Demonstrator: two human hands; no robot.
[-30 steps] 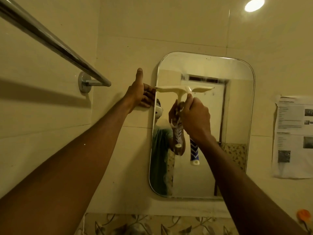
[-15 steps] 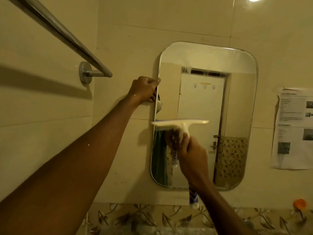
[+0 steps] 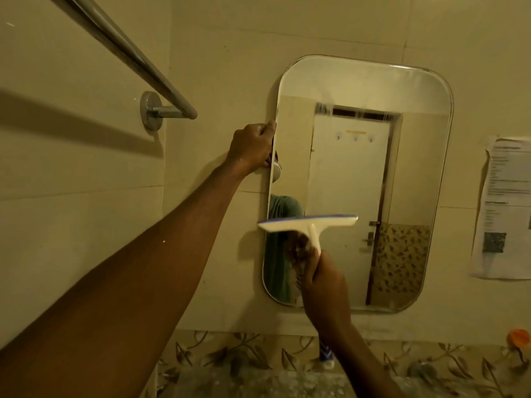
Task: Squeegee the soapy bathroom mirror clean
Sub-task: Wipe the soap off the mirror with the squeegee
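A tall mirror with rounded corners hangs on the beige tiled wall. My left hand grips its left edge about a third of the way down. My right hand is wrapped round the handle of a white squeegee. The squeegee's blade lies level across the lower left part of the glass, its left end past the mirror's edge. Its blue-striped handle end sticks out below my wrist.
A chrome towel bar runs along the left wall to a round mount. A printed paper sheet is stuck to the wall right of the mirror. A leaf-patterned tile band runs below, with an orange object at far right.
The squeegee has travelled down the left side of the mirror from near the top to the lower part. My left hand moved from the wall onto the mirror's left edge and stayed.
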